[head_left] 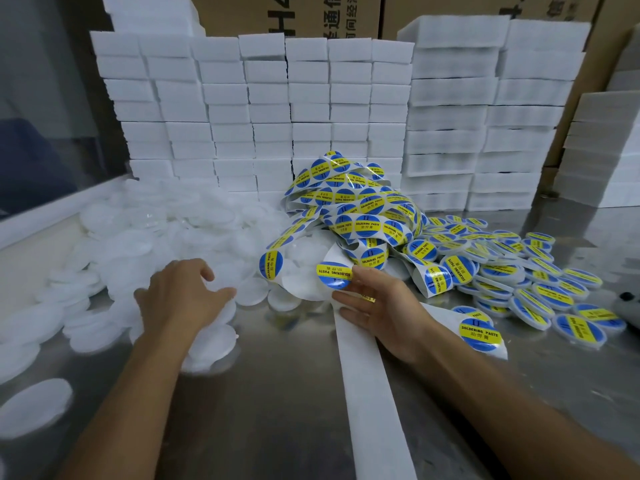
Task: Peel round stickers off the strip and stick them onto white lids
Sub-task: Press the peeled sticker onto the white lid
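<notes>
A round sticker [334,274] is pinched at its edge by the right hand [377,310], lifted half clear of the backing strip [367,368], which is pinned flat to the steel worktop [277,393] under the same hand's spread fingers, likely so the peel runs clean. A blank white lid [216,308] is reached for among the loose pile by the left hand [180,299], fingers curled over it though a firm grip cannot be confirmed. Finished lids [540,296] are heaped on the right, apparently kept apart from the blanks.

Shiny grey metal desk [284,393] up front, soft glare on it. Behind, stacked white foam blocks [263,109] form wall. Brown cardboard cartons [277,12] with black print above. Dark glass pane [45,109], white frame, at left.
</notes>
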The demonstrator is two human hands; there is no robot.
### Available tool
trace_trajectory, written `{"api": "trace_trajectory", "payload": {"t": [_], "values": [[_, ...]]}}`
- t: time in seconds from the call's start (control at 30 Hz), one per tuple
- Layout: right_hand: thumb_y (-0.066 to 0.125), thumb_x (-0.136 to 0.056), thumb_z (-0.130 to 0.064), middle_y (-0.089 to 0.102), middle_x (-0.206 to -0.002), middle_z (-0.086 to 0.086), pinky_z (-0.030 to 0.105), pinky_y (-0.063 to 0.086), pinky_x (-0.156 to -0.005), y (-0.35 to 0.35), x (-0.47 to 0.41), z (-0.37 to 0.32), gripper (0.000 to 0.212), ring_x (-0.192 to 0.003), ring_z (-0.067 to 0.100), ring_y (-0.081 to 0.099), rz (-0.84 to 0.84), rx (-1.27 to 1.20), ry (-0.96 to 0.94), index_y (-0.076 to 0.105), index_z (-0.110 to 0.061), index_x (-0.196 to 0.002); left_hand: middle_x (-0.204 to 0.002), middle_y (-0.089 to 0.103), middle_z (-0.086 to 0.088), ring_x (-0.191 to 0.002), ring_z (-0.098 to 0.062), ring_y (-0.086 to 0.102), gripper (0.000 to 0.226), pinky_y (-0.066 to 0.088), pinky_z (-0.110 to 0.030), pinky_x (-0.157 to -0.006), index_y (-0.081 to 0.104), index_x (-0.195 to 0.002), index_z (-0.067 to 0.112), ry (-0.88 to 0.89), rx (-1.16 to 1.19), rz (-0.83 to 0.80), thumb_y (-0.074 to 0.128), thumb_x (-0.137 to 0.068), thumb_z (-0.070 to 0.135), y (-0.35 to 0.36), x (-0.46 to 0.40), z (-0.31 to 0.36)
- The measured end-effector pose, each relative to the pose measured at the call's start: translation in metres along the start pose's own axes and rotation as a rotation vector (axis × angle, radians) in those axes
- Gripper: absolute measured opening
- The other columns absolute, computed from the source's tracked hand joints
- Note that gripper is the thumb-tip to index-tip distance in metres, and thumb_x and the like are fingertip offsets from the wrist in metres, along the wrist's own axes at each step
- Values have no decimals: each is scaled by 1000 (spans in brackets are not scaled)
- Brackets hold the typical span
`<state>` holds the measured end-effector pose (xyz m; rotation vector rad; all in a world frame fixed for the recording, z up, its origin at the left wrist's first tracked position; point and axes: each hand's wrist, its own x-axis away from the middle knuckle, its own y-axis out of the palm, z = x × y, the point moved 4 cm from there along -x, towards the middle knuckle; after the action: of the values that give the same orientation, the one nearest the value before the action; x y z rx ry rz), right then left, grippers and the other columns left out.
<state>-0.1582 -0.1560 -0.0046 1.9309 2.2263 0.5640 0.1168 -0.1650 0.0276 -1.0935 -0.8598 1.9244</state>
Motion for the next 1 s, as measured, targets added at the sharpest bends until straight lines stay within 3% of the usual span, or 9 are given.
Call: {"api": "trace_trajectory", "payload": {"t": [0.1,0.2,0.3,0.4,0.57,0.7,0.83,1.0], "values": [[61,-92,-31,72,-100,4,42,46,-105,0,0,-1,15,-107,23,70,11,-2,-2,65,-18,-97,-118,62,-5,-118,-33,47,44,39,-43,-92,66,-106,23,-58,-9,-90,77,-73,49,12,4,-5],[61,-92,-33,74,-100,6,43,46,-105,1,0,-1,16,-108,24,69,20,5,4,65,-17,-96,-115,66,-7,-113,-33,53,36,45,-40,-89,70,-106,19,-36,34,-78,77,-77,39,15,2,-4],[61,-92,-33,74,-97,5,42,46,-105,1,0,0,18,-109,24,69,18,17,3,64,-16,-97,-106,70,-3,-108,-29,55,26,37,-39,-88,70,-100,23,-25,-21,-41,75,-80,38,14,2,-2],[61,-92,-33,75,-96,5,42,46,-105,2,1,-1,18,-109,25,68,20,15,2,64,-16,-96,-104,68,-3,-109,-30,55,37,38,-38,-88,68,-99,21,-29,-72,-83,77,-74,47,13,6,4],[61,-91,-33,75,-94,4,41,46,-105,1,1,-1,17,-101,22,71,13,33,-3,64,-17,-96,-94,69,-9,-99,-33,58,21,52,-37,-81,71,-92,11,20,-17,-183,71,-72,20,16,11,14],[63,-90,-31,75,-92,3,45,46,-105,2,1,-2,14,-97,21,72,20,41,-27,66,-19,-97,-112,64,-3,-110,-29,55,43,48,-38,-86,65,-110,20,52,81,-156,76,-70,29,14,16,25],[67,-89,-29,77,-100,6,47,48,-102,4,2,-4,28,-98,20,73,22,104,-92,59,-28,-116,-108,57,-2,-106,-29,51,41,46,-43,-86,65,-105,24,227,167,17,78,-66,27,2,20,51],[77,-82,-22,77,-98,6,42,49,-96,9,5,-3,55,-95,16,73,9,176,-173,46,-36,-125,-103,57,-4,-100,-27,53,43,37,-22,-85,68,-102,14,643,403,50,79,-61,7,4,50,95]]}}
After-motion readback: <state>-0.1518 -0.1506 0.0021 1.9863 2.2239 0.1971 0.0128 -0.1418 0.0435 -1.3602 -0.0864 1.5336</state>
